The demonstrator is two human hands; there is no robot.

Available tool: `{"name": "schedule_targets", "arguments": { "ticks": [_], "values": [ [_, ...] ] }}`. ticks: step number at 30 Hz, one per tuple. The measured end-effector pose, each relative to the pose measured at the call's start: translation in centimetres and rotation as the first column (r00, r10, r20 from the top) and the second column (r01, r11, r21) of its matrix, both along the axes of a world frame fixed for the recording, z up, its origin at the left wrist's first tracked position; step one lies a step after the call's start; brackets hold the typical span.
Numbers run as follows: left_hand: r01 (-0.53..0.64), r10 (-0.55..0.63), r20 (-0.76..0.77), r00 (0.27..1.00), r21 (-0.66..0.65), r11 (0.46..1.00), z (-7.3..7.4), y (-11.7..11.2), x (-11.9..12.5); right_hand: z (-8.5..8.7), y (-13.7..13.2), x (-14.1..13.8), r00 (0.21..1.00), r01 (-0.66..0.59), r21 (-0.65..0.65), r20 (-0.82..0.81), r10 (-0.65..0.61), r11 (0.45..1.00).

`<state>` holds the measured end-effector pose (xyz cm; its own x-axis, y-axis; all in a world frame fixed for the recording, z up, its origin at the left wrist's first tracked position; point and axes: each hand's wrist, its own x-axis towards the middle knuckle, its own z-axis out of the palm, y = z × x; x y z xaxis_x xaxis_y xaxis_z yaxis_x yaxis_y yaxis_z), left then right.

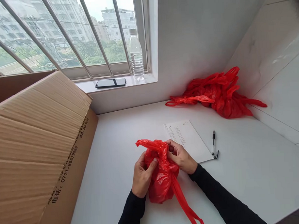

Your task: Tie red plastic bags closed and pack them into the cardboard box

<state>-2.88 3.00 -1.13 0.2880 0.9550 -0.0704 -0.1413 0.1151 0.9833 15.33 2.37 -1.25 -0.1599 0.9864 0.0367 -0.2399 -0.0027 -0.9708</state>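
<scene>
My left hand (141, 178) and right hand (183, 159) grip the knotted red plastic bag (160, 188) between them, over the white tabletop (109, 149). Tugging too hard could tear its thin plastic.

A white counter (116, 136) carries everything here. Taking the paper (196, 144), marked with small columns of writing, as the clock's centre: a pen (213, 139) lies at three o'clock, its near end by the paper's corner; crumpled red bags (222, 99) heap up at one; a cardboard box (42, 138) stands at nine. At seven, a held red bag (160, 188) is low over or touching the surface, which is unclear.
</scene>
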Motion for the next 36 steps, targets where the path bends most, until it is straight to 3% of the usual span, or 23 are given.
{"name": "schedule_targets", "arguments": {
  "ticks": [6, 11, 19, 25, 32, 36],
  "values": [
    [-0.030, 0.036, 0.076, 0.996, -0.074, 0.997, -0.2, 0.0, 0.2, -0.2, -0.2, -0.2, 0.999, 0.030, -0.022, 0.037, -0.029, 0.999],
    [-0.001, 0.001, 0.041, 0.999, -0.002, 1.000, 0.2, 0.1, 0.0, -0.1, -0.2, -0.2, 0.997, 0.062, -0.042, 0.040, -0.061, 0.997],
    [-0.055, 0.056, 0.026, 0.998, -0.061, 0.997, -0.4, 0.0, 0.2, 1.6, -0.8, 0.3, 0.996, 0.038, -0.038, 0.086, -0.035, 0.999],
    [-0.030, 0.031, 0.010, 0.999, -0.084, 0.996, 0.1, 0.0, 0.1, 1.8, -1.1, -0.4, 0.964, 0.112, 0.030, 0.239, -0.115, 0.993],
    [0.164, -0.158, 0.063, 0.985, -0.105, 0.981, 1.2, 0.3, -0.1, 0.6, -0.2, 0.4, 0.963, 0.266, -0.056, -0.023, -0.268, 0.962],
    [0.136, -0.135, 0.017, 0.991, -0.115, 0.984, 0.9, 0.3, 0.2, 0.8, -0.3, 0.4, 0.965, 0.249, -0.082, -0.063, -0.254, 0.965]
  ]
}}
